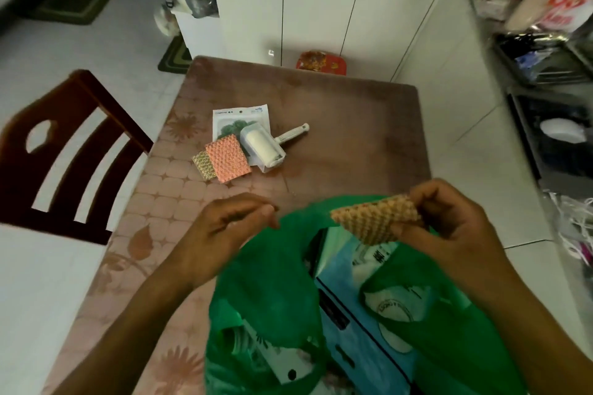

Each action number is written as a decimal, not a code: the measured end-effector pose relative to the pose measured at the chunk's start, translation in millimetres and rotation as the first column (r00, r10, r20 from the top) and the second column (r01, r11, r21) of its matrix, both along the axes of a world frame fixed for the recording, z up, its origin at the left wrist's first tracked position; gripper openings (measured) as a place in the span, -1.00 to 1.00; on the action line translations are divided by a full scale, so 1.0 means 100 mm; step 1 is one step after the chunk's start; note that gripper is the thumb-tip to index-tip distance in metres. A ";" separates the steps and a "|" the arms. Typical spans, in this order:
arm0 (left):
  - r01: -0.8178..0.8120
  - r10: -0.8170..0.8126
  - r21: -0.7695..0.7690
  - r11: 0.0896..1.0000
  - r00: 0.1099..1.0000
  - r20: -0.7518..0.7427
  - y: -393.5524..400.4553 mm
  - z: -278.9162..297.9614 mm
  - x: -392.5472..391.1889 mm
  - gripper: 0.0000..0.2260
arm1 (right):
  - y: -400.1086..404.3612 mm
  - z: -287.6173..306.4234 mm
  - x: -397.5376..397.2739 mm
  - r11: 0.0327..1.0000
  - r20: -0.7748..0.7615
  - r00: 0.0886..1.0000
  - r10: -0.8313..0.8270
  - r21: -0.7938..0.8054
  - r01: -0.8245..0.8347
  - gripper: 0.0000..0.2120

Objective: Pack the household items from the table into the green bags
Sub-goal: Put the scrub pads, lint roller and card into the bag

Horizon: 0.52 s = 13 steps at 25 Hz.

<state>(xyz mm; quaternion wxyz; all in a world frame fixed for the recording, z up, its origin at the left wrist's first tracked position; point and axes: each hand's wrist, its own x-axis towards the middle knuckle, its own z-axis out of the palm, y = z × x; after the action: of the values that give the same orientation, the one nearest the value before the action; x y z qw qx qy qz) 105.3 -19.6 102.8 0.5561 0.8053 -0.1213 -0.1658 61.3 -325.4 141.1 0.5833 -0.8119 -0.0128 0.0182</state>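
right hand (449, 221) fingers pinch sponge (375, 221) | green bag (288, 266) mouth directly below fingers | left hand (231, 228) fingers pinch bag rim

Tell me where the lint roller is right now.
In the head view, the lint roller lies mid-table, unpacked, overlapping the white packet and just right of the pink scrub pad, beyond both hands.

The bag (276, 269) sits at the near edge of the table (353, 112), with packets inside it. Farther back on the table lie a roller (263, 145), a packet (231, 120) under it, and two pads (226, 161) just left. A chair (64, 151) stands left of the table.
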 end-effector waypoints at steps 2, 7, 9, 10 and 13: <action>0.416 -0.423 0.093 0.905 0.903 0.075 -0.18 0.27 -0.16 -0.62 | 0.03 -0.07 -0.15 0.986 -0.018 0.996 0.092 -0.136 -0.094 -0.75; 0.488 -0.550 0.329 0.809 0.825 0.128 -0.22 0.32 -0.23 -0.50 | 0.13 -0.37 -0.33 0.590 0.101 0.879 0.467 -0.776 -0.224 -0.65; 0.525 -0.586 0.355 0.774 0.806 0.087 -0.20 0.31 -0.30 -0.49 | 0.13 -0.41 -0.35 0.546 0.089 0.880 0.466 -0.812 -0.207 -0.64; 0.507 -0.579 0.356 0.785 0.806 0.128 -0.21 0.30 -0.33 -0.49 | 0.13 -0.43 -0.35 0.567 0.097 0.892 0.442 -0.801 -0.193 -0.67; 0.173 -0.138 -0.137 0.975 0.963 0.230 -0.23 0.34 -0.30 -0.37 | 0.22 -0.44 -0.31 0.658 0.083 0.901 0.426 -0.712 -0.246 -0.79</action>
<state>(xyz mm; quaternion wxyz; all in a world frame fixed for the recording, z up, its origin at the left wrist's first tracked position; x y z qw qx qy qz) 75.6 -42.7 137.0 0.5856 0.7608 -0.2576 -0.1091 29.9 -303.1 97.3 0.2216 -0.9478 -0.2272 0.0307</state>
